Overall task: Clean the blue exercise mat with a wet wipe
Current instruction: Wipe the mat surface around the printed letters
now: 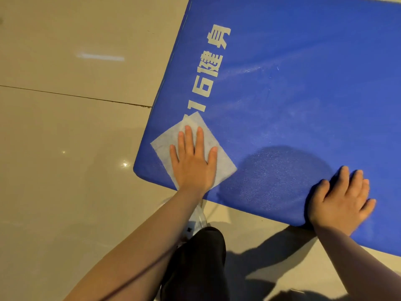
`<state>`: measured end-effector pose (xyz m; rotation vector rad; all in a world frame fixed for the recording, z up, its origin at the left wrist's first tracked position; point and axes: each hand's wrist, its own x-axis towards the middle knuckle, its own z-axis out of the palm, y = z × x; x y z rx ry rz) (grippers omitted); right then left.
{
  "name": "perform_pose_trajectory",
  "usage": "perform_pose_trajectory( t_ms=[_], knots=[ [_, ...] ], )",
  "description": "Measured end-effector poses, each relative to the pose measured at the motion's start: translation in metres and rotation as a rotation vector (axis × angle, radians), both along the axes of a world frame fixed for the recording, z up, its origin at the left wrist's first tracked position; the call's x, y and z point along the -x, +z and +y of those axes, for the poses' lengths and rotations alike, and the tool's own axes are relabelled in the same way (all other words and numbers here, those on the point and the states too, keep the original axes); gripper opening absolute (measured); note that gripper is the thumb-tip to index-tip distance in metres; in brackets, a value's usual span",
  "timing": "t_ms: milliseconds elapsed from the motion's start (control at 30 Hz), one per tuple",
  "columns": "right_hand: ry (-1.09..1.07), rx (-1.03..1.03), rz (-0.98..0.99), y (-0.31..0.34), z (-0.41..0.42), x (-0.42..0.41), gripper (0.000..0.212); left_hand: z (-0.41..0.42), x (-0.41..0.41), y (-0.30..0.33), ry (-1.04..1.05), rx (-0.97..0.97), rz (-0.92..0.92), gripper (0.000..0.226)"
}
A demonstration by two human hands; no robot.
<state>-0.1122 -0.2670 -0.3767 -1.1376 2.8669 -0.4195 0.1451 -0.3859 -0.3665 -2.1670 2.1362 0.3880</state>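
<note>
Glossy beige floor tiles [65,131] filled the left half of the frame, crossed by a dark grout line and dotted with small light reflections. Just right of them, the blue exercise mat [303,94] lay flat on the floor, its rounded corner at centre left and its surface running off the top and right edges of the frame. White lettering [213,68] ran along its left border; the lowest characters were covered and could not be read.

At centre left, the left hand [194,164] pressed flat on the wet wipe [165,146], fingers straight and spread, the wipe lying unfolded near the mat's corner. At lower centre, a dark trouser leg [199,261] and part of a pale shoe [198,220] showed below the mat's near edge, the shoe mostly hidden. At lower right, the right hand [340,200] rested on the mat's near edge, fingers relaxed and slightly bent, gripping nothing. Both forearms were cut off by the bottom edge.
</note>
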Motion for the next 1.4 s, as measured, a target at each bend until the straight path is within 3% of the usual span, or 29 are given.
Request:
perform_pose_trajectory(
  t_ms=[200, 467, 633, 767, 933, 1067, 1200, 1300, 1400],
  knots=[
    [0.017, 0.027, 0.01, -0.005, 0.001, 0.002, 0.053, -0.005, -0.048, 0.014, 0.535, -0.089, 0.163, 0.074],
    [-0.002, 0.011, -0.016, -0.004, 0.001, 0.002, 0.055, -0.001, -0.023, 0.015, 0.64, -0.136, 0.172, 0.075],
    [-0.004, 0.018, -0.013, -0.005, 0.002, 0.001, 0.056, 0.01, -0.001, 0.007, 0.376, -0.163, 0.032, 0.085],
    [-0.012, 0.007, -0.015, -0.005, 0.002, 0.0, 0.058, 0.037, 0.038, -0.001, -0.083, 0.001, 0.023, 0.081],
    [-0.01, -0.005, -0.025, -0.002, 0.0, 0.001, 0.058, 0.066, 0.063, -0.007, -0.886, 0.076, 0.001, 0.076],
    [-0.019, -0.009, -0.026, -0.003, 0.0, 0.0, 0.06, 0.064, 0.062, -0.017, -1.076, 0.15, 0.1, 0.076],
    [-0.023, -0.029, -0.042, 0.0, 0.001, 0.0, 0.06, 0.046, 0.052, -0.018, -0.883, 0.166, 0.138, 0.069],
    [-0.017, -0.038, -0.031, 0.001, 0.001, 0.001, 0.06, -0.002, 0.019, -0.015, -0.514, 0.18, 0.057, 0.074],
    [-0.006, -0.033, -0.025, -0.003, 0.0, 0.0, 0.06, -0.043, -0.027, -0.001, -0.165, 0.026, -0.008, 0.07]
  ],
)
